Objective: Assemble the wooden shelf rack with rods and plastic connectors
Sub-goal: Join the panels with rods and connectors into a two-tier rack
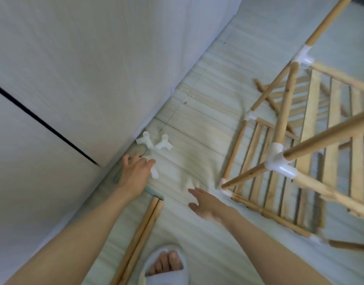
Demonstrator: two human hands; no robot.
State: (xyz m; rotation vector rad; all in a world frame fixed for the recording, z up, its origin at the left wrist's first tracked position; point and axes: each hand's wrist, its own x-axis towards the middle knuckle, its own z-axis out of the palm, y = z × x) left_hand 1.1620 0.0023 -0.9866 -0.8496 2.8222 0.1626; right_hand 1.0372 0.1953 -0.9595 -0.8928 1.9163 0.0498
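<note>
My left hand (pixel 135 171) reaches to the floor by the wall, its fingers spread over a white plastic connector (pixel 154 175) that pokes out under the thumb; I cannot see a firm grip. Two more white connectors (pixel 145 140) (pixel 164 144) lie just beyond it. My right hand (pixel 201 199) hovers open and holds nothing, left of the rack's lower corner. The partly built wooden rack (pixel 279 161) lies tilted at the right, its rods joined by white connectors. A pair of loose wooden rods (pixel 140 237) lies side by side between my forearms.
A white wall or cabinet front (pixel 74 79) with a dark seam runs along the left. My foot in a pale slipper (pixel 166 264) stands at the bottom centre. Slatted shelf panels (pixel 320 140) belong to the rack at the right. The floor is pale striped boards.
</note>
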